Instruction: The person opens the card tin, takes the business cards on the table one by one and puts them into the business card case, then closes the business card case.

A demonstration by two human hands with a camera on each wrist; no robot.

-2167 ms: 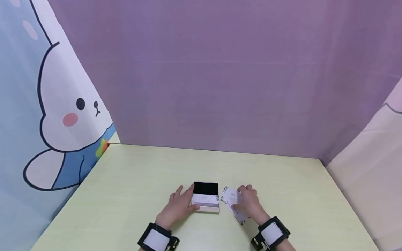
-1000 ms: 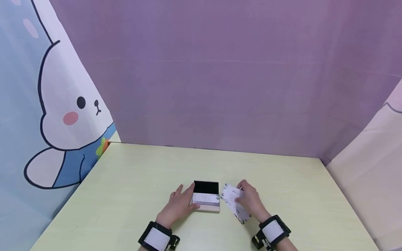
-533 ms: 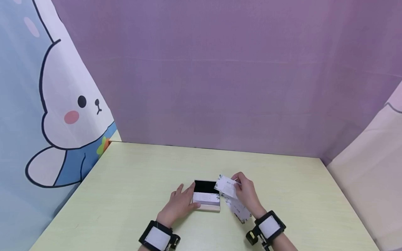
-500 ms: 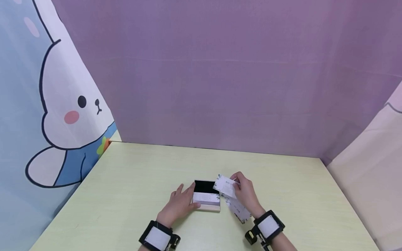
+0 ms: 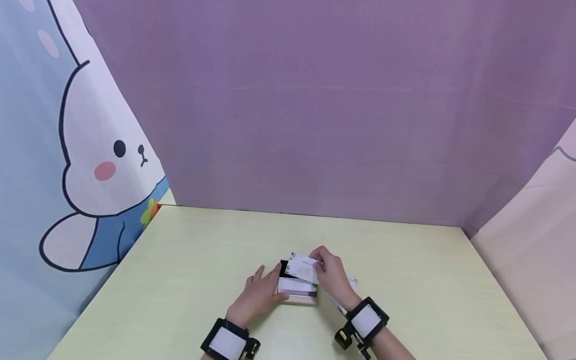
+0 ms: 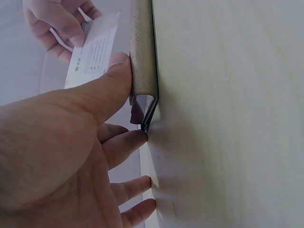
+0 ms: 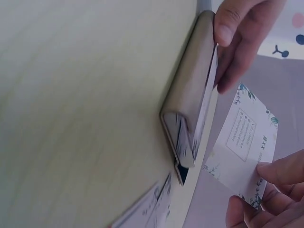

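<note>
A small card holder [image 5: 297,291] with a black back stands on the pale table [image 5: 198,260] and has cards in its slot. My left hand [image 5: 260,294] lies flat beside its left end. In the left wrist view the thumb [image 6: 111,78] presses the holder [image 6: 142,52] on its front lip, and the forefinger touches its end. My right hand [image 5: 332,275] pinches one white printed card [image 5: 303,268] and holds it tilted just above the holder. The right wrist view shows that card [image 7: 242,142] in the air, close to the holder [image 7: 190,99].
Loose cards [image 5: 350,285] lie on the table to the right of the holder, partly hidden by my right wrist; they show as cards [image 7: 149,209] in the right wrist view. A purple cloth backdrop [image 5: 315,125] closes the far edge, and a rabbit-print curtain [image 5: 90,165] hangs at the left.
My right hand picked one card off the loose cards at the right and carried it left, over the holder. My left hand has stayed at the holder's left end.
</note>
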